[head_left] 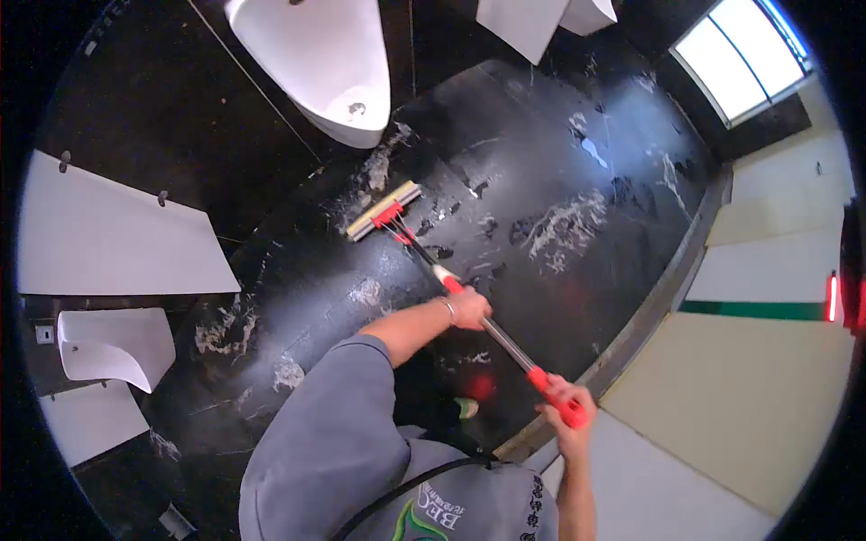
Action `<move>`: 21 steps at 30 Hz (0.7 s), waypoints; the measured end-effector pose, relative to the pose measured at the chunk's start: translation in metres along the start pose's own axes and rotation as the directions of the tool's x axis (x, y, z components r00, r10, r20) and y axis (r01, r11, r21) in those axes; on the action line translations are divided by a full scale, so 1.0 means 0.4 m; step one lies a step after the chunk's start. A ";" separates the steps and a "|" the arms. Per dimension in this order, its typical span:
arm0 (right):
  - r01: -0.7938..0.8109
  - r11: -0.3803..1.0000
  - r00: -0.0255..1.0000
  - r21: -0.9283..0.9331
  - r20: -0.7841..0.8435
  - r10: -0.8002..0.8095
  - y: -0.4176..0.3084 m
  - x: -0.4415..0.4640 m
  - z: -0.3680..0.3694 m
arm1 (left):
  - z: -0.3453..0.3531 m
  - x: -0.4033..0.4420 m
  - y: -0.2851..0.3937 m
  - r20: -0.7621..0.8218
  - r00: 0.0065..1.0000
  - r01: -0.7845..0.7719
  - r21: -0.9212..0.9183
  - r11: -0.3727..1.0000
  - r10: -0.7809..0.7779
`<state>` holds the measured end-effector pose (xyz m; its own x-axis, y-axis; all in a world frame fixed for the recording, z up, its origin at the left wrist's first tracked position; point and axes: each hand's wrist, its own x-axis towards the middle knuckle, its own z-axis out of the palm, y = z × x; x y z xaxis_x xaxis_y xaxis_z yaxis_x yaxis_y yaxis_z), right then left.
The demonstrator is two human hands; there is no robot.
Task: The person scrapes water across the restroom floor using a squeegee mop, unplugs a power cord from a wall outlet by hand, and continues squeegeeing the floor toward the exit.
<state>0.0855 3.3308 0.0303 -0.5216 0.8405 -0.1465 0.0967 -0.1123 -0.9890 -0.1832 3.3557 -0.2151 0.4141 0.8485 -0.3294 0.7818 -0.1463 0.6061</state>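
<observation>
Both my hands grip a sponge mop with a metal pole and red grips. My left hand is wrapped round the middle of the pole, just behind a red and white section. Higher up, my right hand closes round the red grip at the pole's end. The mop's head, with a yellowish sponge strip and a red bracket, rests on the wet dark floor below a white urinal. Whitish foam lies in patches on the floor around it.
Another urinal hangs at the left between white partition panels. More white fixtures are on the wall at the top. Pale cubicle panels line the right side behind a low ledge. A bright window is at the upper right.
</observation>
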 end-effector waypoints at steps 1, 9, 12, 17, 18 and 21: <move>-0.031 0.999 0.999 0.021 -0.043 0.032 -0.014 -0.069 -0.068 | 0.017 0.018 0.099 -0.006 0.996 -0.087 -0.034 0.996 0.087; -0.256 0.954 0.922 -0.155 -0.334 0.194 -0.313 -0.558 -0.440 | 0.341 0.203 0.806 -0.006 0.909 -0.380 -0.418 0.825 0.416; -0.337 0.927 0.866 -0.166 -0.442 0.236 -0.402 -0.677 -0.514 | 0.414 0.232 1.036 0.076 0.883 -0.332 -0.595 0.732 0.462; -0.360 0.894 0.873 -0.265 -0.433 0.224 -0.444 -0.765 -0.627 | 0.566 0.280 1.278 0.037 0.856 -0.348 -0.696 0.628 0.515; -0.358 0.885 0.884 -0.298 -0.413 0.219 -0.448 -0.766 -0.634 | 0.579 0.281 1.305 0.038 0.858 -0.329 -0.725 0.604 0.513; -0.358 0.861 0.889 -0.360 -0.412 0.198 -0.440 -0.718 -0.617 | 0.625 0.298 1.336 -0.023 0.856 -0.350 -0.761 0.546 0.517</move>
<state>0.4274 3.2401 0.2520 -0.0951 0.9438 -0.3164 0.5755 -0.2072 -0.7911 0.4005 3.2516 -0.1117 0.7480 0.6620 0.0479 -0.0724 0.0096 0.9973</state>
